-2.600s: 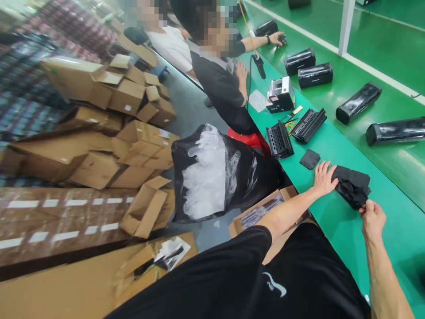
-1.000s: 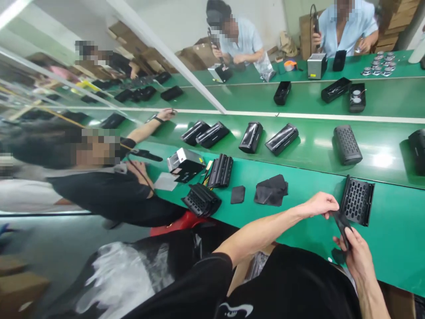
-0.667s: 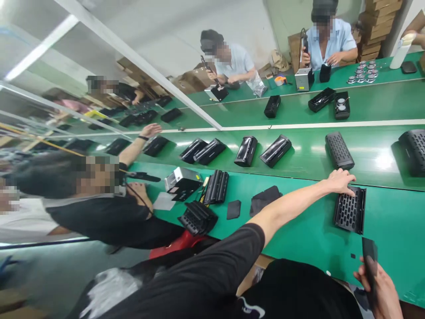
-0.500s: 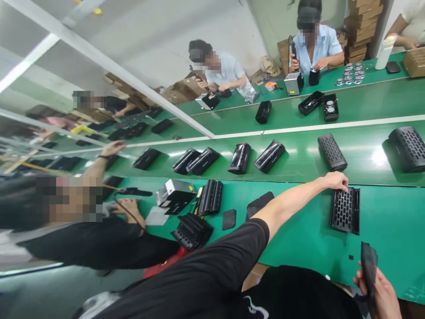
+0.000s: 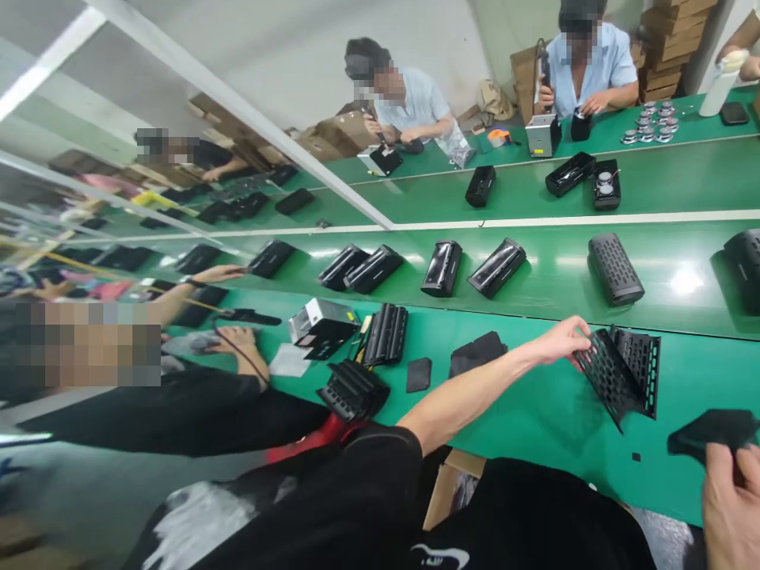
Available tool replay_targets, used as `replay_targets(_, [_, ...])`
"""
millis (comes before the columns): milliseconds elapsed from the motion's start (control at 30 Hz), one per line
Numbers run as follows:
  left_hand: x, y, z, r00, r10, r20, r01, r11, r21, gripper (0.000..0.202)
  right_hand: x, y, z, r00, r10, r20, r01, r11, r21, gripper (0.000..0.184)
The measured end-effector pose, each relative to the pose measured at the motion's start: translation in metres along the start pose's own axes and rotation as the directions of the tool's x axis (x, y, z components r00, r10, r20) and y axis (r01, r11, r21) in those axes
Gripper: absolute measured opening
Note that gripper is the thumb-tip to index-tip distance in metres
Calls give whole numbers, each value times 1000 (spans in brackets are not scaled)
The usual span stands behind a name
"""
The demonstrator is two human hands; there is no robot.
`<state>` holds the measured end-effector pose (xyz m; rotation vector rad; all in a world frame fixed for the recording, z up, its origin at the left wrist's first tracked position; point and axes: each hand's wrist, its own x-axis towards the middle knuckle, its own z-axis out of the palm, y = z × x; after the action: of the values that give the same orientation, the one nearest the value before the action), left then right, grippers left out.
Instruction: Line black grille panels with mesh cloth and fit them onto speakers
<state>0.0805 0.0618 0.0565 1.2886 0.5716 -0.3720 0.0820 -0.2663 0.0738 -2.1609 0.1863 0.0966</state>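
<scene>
My left hand grips the near edge of a black perforated plastic grille, which lies on the green bench. One half of the grille is tilted up off a second perforated half. At the bottom right corner, my right hand pinches a floppy black sheet, and part of that hand is out of frame. A tiny black square lies on the bench below the grille. Left of my arm are a folded black cloth and a black pad.
More black grilles and a silver-and-black device sit further along the bench. A co-worker's hand works there. Black speaker bodies stand on a green conveyor belt beyond. A cardboard box sits below the bench.
The grille was flat under my left hand and now has one half tilted up. The black sheet in my right hand now spreads sideways, and that hand has moved right.
</scene>
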Motion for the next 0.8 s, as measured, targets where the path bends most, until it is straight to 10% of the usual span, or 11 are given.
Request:
replay_targets(67, [-23,-23,12,997,-71,-33,63,978,-197,35,2,-31,21,942,-335,4,333,936,-115,27])
replay_targets(133, [-39,-42,25,995,-82,-57,60,947,-315,30,-9,-50,46,848,-470,245,499,864,-71,34])
replay_targets(267, [-60,-64,38,987,-55,-152,-20,894,-448,16,-46,-63,57,699,-454,553,533,846,21,54])
replay_targets(367, [-76,-68,36,979,-68,-191,-43,852,-522,21,-54,-66,27,708,-441,552,517,856,20,55])
replay_targets(467, [-93,-68,34,984,-26,-178,-78,830,-552,29,-42,-59,1,909,-257,329,288,957,-47,55])
replay_targets(533, [-102,-68,35,988,16,-151,-97,829,-551,32,-32,-46,-3,952,1,307,5,1000,-19,68])
replay_targets(667, [-113,-70,37,995,65,-76,-97,824,-558,42,-30,-18,10,760,325,562,-442,893,82,70])
replay_targets(800, [-121,-75,24,994,82,68,-29,824,-566,75,-39,-13,15,718,328,614,-549,810,208,57])
